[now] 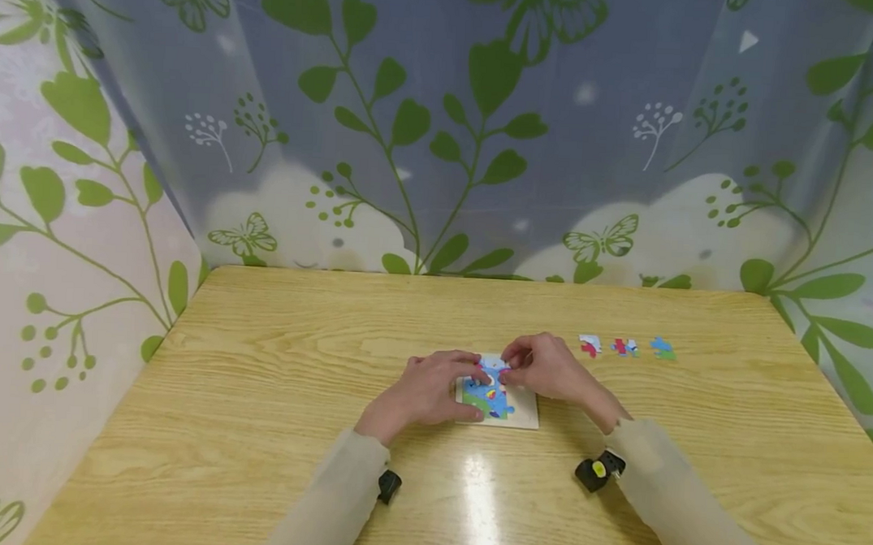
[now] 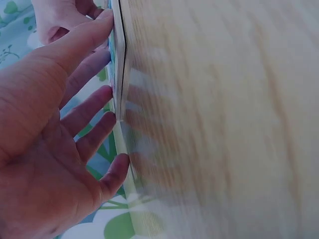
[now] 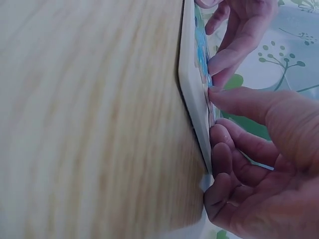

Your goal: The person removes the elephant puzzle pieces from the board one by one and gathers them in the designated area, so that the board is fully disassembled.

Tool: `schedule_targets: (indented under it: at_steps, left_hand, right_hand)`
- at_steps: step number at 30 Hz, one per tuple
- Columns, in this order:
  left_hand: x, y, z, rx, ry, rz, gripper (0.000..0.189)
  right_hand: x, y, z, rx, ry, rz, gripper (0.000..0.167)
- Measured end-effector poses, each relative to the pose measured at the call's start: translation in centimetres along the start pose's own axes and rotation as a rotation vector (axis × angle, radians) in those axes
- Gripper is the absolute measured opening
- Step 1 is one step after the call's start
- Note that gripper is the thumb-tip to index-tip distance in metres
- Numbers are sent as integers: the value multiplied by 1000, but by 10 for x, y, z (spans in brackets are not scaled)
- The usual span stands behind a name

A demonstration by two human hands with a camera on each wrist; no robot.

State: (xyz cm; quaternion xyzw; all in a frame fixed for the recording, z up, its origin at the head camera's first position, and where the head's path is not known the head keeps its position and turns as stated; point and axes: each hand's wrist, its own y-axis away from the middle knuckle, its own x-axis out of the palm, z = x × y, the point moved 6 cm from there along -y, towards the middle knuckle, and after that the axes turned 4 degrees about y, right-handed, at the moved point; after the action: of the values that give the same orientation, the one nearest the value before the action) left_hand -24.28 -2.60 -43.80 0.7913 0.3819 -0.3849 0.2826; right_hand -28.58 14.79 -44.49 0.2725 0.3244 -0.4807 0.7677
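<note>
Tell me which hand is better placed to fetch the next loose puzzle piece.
Probably the right hand: the three loose pieces lie beyond it, off to its right, nearer to it than to the left hand, which rests on the puzzle.

The partly filled blue-and-green jigsaw [image 1: 493, 398] lies flat, lower right bare, three loose pieces [image 1: 619, 346] in a row apart.

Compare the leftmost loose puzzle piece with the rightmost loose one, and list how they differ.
Colour: the leftmost piece shows white and red, while the rightmost piece shows blue and green. Place: the leftmost piece lies nearer the puzzle board, the rightmost piece farther from it. Both lie on the wooden table, off the board.
</note>
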Motion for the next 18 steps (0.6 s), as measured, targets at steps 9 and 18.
schedule_targets:
  at_steps: [9, 18]
  left_hand:
    - [1, 1, 2, 5, 6, 9, 45]
    - [1, 1, 1, 7, -13, 3, 45]
  right_hand:
    - [0, -1, -3, 33, -42, 2, 22]
    - [2, -2, -4, 54, -64, -4, 22]
